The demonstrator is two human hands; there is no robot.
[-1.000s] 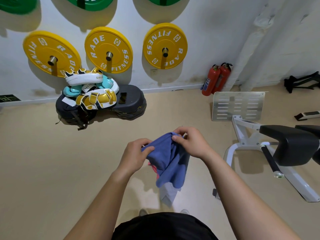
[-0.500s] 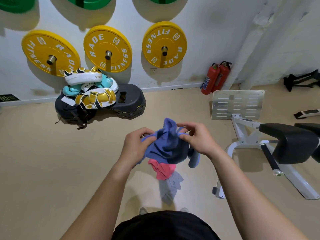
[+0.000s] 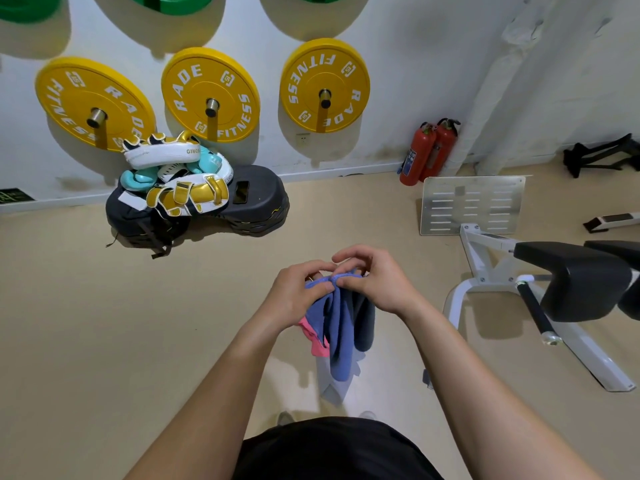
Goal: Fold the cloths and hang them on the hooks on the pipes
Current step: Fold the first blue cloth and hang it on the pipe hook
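Left hand (image 3: 294, 292) and right hand (image 3: 375, 284) both pinch the top edge of the hanging blue terry cloth (image 3: 341, 327); a pink cloth (image 3: 313, 337) hangs just left.

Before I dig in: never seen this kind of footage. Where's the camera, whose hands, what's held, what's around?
No machine here: a person works bare-handed. The camera sits on their head, looking forward and down, so the arms enter from below. The left hand and right hand pinch the top edge of a blue cloth; a pink cloth and a grey cloth show beneath it. No table: below is a beige gym floor. On the wall hang yellow weight plates; at its foot, boxing pads and two red fire extinguishers; a bench stands right.
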